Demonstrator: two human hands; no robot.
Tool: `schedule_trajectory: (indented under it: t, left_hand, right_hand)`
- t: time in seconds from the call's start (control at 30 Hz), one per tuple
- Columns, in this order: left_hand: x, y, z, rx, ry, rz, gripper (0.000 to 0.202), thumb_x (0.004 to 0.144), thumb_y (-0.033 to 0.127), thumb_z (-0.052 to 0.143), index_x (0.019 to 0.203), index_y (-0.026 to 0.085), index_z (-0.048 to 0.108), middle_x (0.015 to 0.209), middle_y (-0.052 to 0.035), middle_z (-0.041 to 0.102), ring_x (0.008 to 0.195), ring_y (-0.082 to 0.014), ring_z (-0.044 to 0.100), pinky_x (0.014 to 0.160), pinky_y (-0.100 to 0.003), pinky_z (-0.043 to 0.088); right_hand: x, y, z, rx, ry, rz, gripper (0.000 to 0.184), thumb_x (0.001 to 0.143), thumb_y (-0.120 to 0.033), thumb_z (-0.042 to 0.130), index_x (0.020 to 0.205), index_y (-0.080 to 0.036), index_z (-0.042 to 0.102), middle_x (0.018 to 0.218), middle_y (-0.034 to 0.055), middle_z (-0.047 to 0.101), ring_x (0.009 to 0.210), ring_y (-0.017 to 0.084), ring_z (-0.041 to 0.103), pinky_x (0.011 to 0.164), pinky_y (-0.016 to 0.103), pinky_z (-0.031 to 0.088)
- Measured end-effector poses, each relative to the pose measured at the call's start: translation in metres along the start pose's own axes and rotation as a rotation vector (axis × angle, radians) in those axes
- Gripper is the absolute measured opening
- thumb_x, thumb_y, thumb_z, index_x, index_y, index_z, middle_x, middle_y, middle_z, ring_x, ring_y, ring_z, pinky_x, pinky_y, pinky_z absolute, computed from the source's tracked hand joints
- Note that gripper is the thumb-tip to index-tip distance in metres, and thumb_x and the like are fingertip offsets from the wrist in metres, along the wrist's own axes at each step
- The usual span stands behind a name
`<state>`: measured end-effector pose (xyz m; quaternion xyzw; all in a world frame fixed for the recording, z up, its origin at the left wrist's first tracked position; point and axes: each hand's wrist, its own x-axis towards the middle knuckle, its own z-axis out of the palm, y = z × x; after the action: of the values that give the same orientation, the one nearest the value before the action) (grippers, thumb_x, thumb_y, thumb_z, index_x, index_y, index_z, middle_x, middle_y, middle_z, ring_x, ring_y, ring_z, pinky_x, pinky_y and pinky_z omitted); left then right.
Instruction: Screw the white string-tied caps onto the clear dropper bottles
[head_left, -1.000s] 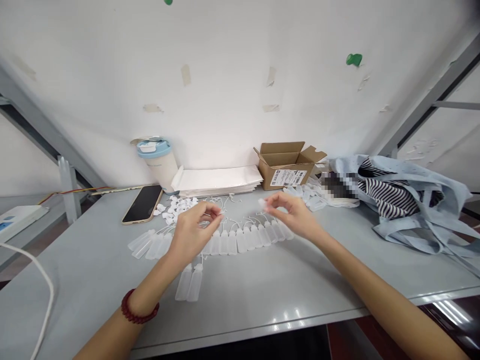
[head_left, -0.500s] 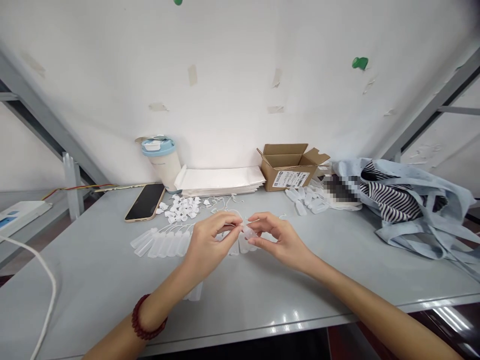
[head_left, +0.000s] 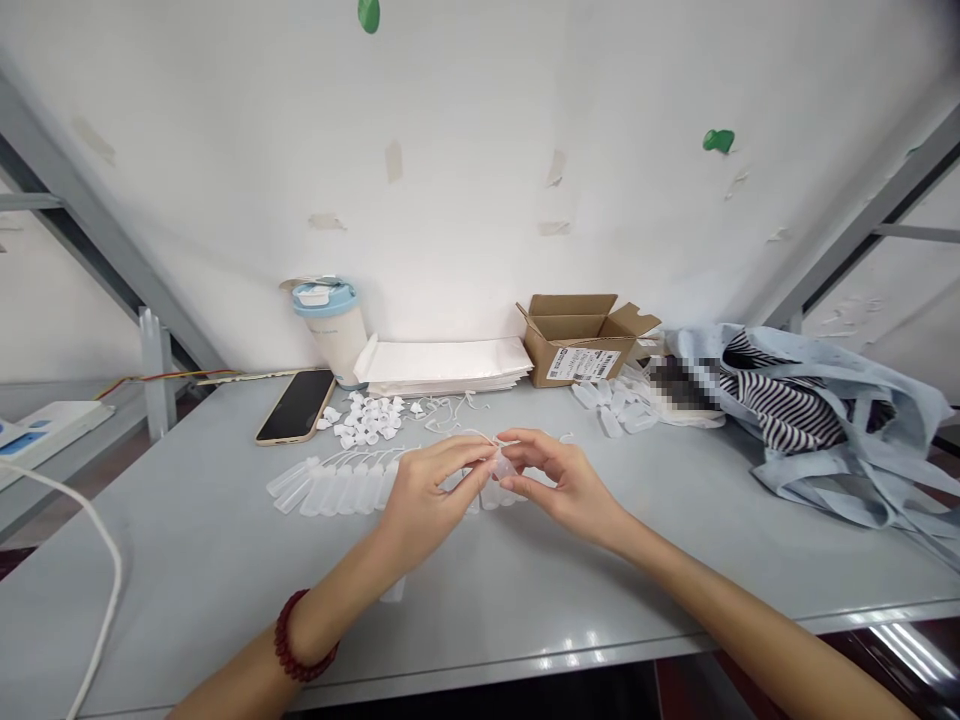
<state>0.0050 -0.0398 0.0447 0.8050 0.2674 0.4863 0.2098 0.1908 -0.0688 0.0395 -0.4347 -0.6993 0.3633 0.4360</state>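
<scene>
Right hand [head_left: 574, 488] pinches a small translucent plastic tube [head_left: 504, 467] between thumb and fingers; left hand [head_left: 429, 490], thumb and fingertips pressed together, grips a thin white cord [head_left: 480, 433] at the tube's end, over a row of translucent tubes [head_left: 341, 490] on the grey surface [head_left: 600, 590].

Carton label [head_left: 583, 364], cup lettering [head_left: 325, 331] illegible

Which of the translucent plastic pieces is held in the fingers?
The translucent piece pinched by the right hand, beside the left hand; the other visible pieces lie on the grey table.
</scene>
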Motion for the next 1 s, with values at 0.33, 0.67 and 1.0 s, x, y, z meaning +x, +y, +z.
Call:
schedule_trajectory:
  t: [0.33, 0.67, 1.0]
  left_hand:
    - [-0.003, -0.005, 0.004, 0.111, -0.022, 0.163, 0.019, 0.086, 0.008, 0.056, 0.094, 0.016, 0.071, 0.094, -0.0084, 0.074, 0.087, -0.0189, 0.071, 0.076, -0.027, 0.059]
    - [-0.001, -0.001, 0.001, 0.148, 0.034, 0.267, 0.029, 0.086, 0.003, 0.05, 0.102, 0.02, 0.067, 0.093, -0.0058, 0.074, 0.086, -0.017, 0.07, 0.079, -0.028, 0.058]
    - [-0.002, 0.002, -0.003, 0.247, -0.162, 0.292, 0.034, 0.087, 0.006, 0.053, 0.119, 0.017, 0.053, 0.116, -0.0142, 0.062, 0.107, -0.0228, 0.059, 0.088, -0.038, 0.053]
  right_hand:
    - [0.001, 0.006, 0.001, -0.061, 0.013, -0.018, 0.035, 0.083, -0.028, 0.062, 0.117, -0.02, 0.063, 0.087, 0.0035, 0.069, 0.077, 0.018, 0.061, 0.069, 0.031, 0.05]
    - [-0.005, -0.003, 0.004, -0.048, 0.145, -0.083, 0.025, 0.083, -0.026, 0.064, 0.108, -0.023, 0.065, 0.093, 0.0035, 0.071, 0.08, 0.018, 0.064, 0.075, 0.033, 0.052]
    - [-0.002, -0.004, 0.012, 0.558, 0.129, 0.269, 0.033, 0.064, -0.034, 0.081, 0.085, -0.018, 0.062, 0.079, 0.001, 0.07, 0.075, 0.017, 0.067, 0.072, 0.031, 0.053]
